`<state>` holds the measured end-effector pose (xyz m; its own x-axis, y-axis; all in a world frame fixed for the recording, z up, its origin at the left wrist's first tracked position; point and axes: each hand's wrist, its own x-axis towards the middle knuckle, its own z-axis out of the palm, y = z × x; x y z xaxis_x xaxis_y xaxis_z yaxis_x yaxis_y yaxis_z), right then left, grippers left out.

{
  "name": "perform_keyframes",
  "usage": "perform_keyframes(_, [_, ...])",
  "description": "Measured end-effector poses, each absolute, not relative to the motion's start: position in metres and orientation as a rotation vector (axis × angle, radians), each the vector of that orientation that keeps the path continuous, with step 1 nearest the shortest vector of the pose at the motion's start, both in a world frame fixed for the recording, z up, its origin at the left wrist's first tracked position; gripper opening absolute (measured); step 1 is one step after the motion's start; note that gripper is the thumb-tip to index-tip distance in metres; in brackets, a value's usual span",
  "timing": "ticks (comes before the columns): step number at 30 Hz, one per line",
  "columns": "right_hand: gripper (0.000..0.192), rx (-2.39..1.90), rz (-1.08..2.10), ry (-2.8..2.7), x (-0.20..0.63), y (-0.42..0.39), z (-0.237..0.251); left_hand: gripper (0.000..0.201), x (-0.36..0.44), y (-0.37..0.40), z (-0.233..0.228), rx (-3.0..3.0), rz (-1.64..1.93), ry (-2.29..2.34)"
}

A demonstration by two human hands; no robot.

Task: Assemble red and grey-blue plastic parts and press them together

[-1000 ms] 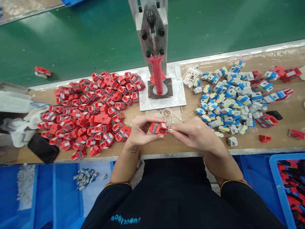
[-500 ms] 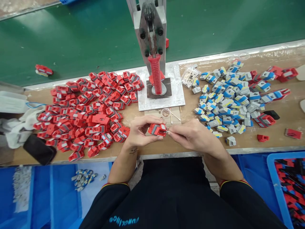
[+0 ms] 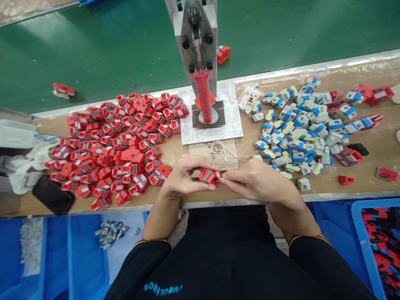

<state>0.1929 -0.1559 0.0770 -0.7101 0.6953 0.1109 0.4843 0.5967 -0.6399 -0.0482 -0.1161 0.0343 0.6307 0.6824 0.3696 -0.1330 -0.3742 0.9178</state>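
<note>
Red plastic with a grey face, the small housing (image 3: 208,176) sits pinched in the left hand (image 3: 184,177), whose grip is closed around it from the left and from below, just this side of the hand press (image 3: 200,62) and above the near edge of the surface (image 3: 218,195). The right hand (image 3: 256,180) meets it from the right; its grip is narrow, thumb and forefinger pressed together on a tiny pale part (image 3: 220,179) held against the housing's right end. What that part is cannot be told; it is too small.

Between the hands and the press base lies a small wooden board (image 3: 200,151) carrying loose little rings and pins. Left of the press spreads a heap of red housings (image 3: 121,141); right of it, a heap of grey, blue and yellow inserts (image 3: 300,129). Beyond the press runs a green belt (image 3: 93,46) with a stray red piece (image 3: 223,54) on it.

The likeliest trouble is the tiny part slipping from the fingertips, since so little of it is gripped; it could drop over the surface's near edge into the lap or the blue bins (image 3: 71,250) below. Pushed in at an angle, it might also jam or bend.
</note>
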Motion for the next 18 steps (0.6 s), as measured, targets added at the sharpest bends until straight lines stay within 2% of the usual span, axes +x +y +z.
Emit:
perform_keyframes(4, [0.040,-0.943,0.862,-2.527,0.1938,-0.1562,0.0778,0.037,-0.0490,-0.1158,0.0384,1.757,0.806,0.457])
perform_keyframes(18, [0.037,-0.930,0.765,-2.693,0.1953,-0.1599,0.0792,0.035,-0.0460,-0.1143,0.0417,1.807,0.734,0.374])
